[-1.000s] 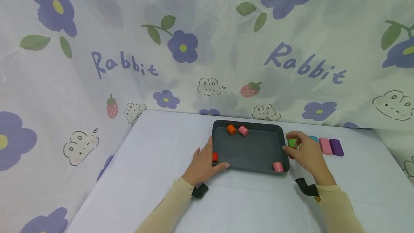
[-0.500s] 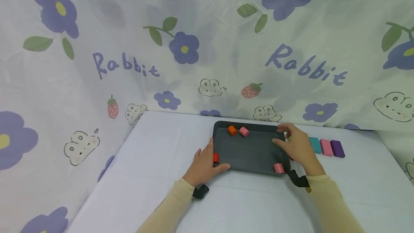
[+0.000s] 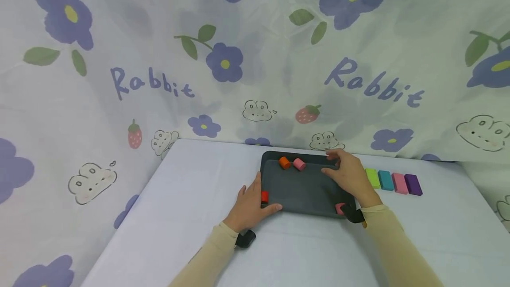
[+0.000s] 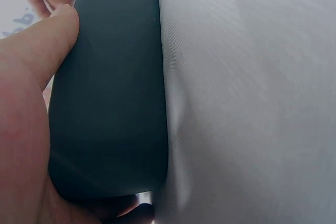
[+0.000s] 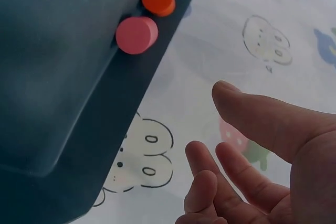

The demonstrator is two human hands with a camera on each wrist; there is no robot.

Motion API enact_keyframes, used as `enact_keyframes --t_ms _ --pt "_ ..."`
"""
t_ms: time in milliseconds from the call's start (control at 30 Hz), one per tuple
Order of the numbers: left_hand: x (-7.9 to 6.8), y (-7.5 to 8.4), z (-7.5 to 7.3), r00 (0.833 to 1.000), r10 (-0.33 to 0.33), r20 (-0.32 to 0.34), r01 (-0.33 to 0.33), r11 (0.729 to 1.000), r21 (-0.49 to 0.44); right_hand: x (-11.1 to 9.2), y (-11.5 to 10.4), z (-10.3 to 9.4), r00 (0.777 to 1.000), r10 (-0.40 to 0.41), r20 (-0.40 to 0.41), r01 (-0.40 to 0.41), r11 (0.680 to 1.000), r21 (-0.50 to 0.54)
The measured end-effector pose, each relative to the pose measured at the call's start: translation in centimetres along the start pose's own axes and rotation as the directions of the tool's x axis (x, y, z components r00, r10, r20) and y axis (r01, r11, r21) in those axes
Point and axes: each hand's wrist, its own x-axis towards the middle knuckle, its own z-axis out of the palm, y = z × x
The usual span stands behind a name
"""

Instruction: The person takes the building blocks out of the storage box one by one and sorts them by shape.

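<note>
A dark grey rectangular tray point(image 3: 304, 189) lies on the white table. My left hand point(image 3: 248, 207) spans its near left corner, fingers extended along the left side and thumb along the front. In the left wrist view the thumb point(image 4: 60, 30) rests at the tray's rim. Over the tray's right side hovers my right hand point(image 3: 350, 178), fingers loosely bent and apart, holding nothing. An orange cylinder point(image 3: 284, 163) and a pink cylinder point(image 3: 299, 164) lie by the back wall. A red piece point(image 3: 264, 197) sits near the left hand; another pink piece point(image 3: 339, 208) is partly hidden by the right wrist camera.
Right of the tray stand flat blocks in a row: yellow-green point(image 3: 372, 178), teal point(image 3: 385, 180), pink point(image 3: 400, 183) and purple point(image 3: 413, 184). A patterned cloth point(image 3: 255, 79) hangs behind the table. Black wrist cameras point(image 3: 245, 238) jut out below both hands.
My right hand has moved left from beside the green block to over the tray's right side, uncovering the blocks. The left hand stays at the tray's corner.
</note>
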Motion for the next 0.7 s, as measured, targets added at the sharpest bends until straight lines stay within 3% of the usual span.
enact_keyframes --t_ms 700 --pt "-0.2 0.2 -0.2 1.0 0.009 -0.002 -0.009 1.0 0.016 3.3 -0.8 3.1 0.993 -0.04 0.113 0.043 0.999 -0.024"
